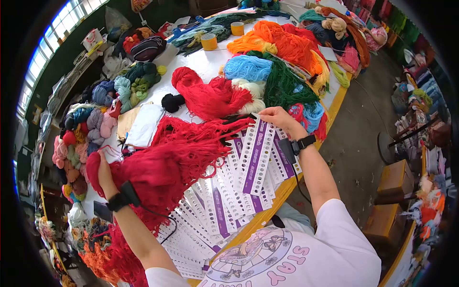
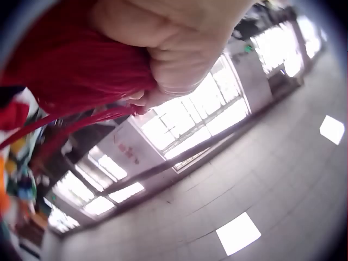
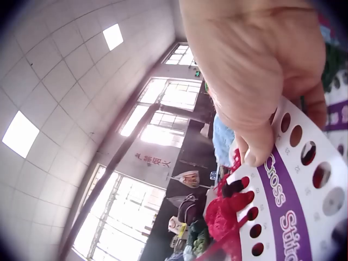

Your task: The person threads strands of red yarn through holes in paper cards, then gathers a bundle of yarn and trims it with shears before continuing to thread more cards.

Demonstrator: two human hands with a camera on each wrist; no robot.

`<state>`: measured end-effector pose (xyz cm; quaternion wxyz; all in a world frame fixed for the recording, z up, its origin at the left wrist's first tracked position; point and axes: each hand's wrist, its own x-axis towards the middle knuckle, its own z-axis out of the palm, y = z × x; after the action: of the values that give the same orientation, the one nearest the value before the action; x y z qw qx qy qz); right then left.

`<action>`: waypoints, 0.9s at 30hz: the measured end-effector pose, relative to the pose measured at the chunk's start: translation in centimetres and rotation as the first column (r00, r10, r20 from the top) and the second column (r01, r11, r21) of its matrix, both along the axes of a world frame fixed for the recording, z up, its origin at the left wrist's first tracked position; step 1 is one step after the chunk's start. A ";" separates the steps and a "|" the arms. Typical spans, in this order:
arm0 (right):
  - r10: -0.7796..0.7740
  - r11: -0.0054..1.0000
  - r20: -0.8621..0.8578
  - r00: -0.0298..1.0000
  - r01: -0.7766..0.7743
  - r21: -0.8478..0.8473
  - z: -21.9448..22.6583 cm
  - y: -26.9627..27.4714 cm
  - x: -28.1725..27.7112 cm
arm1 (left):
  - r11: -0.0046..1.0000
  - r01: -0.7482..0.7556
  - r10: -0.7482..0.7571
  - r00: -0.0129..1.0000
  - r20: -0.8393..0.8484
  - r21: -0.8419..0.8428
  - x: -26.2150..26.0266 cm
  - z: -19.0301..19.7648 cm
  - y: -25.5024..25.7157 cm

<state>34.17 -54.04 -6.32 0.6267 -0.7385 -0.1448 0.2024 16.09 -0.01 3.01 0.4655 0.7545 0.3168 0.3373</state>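
The left hand clutches shaggy red yarn; the right hand pinches a round-holed card near the tabletop's yellow edge.

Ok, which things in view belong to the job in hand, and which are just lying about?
Likely job:
red yarn in the left grip
Cross Stitch card pinched in the right grip
punched cards beneath

Likely lying about:
light-blue yarn
orange yarn
black bag

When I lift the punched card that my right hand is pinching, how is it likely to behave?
The punched card will probably flex rather than flop: it looks thin but keeps a straight strip shape. It may tear along the edges, being pierced so closely there. Red yarn meeting its punched edge might drag on it.
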 end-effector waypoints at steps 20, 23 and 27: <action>0.050 0.710 0.610 0.791 0.401 -0.579 -0.2 4.7 -1.1 | 0.610 0.385 -0.697 0.676 -0.238 -0.693 1.1 -7.8 -28.2; 0.114 0.657 0.638 0.761 0.424 -0.623 -0.5 5.7 -1.4 | 0.464 0.387 -0.752 0.648 -0.123 -0.796 1.7 -9.3 -28.7; 0.187 0.736 0.750 0.635 0.415 -0.535 -1.5 4.6 -0.6 | 0.573 0.402 -0.732 0.643 -0.225 -0.715 2.5 -9.8 -30.7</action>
<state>33.58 -49.42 -7.84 0.2100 -0.9324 -0.2616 -0.1349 18.55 -30.70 -6.80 0.6668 0.6842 0.2447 -0.1655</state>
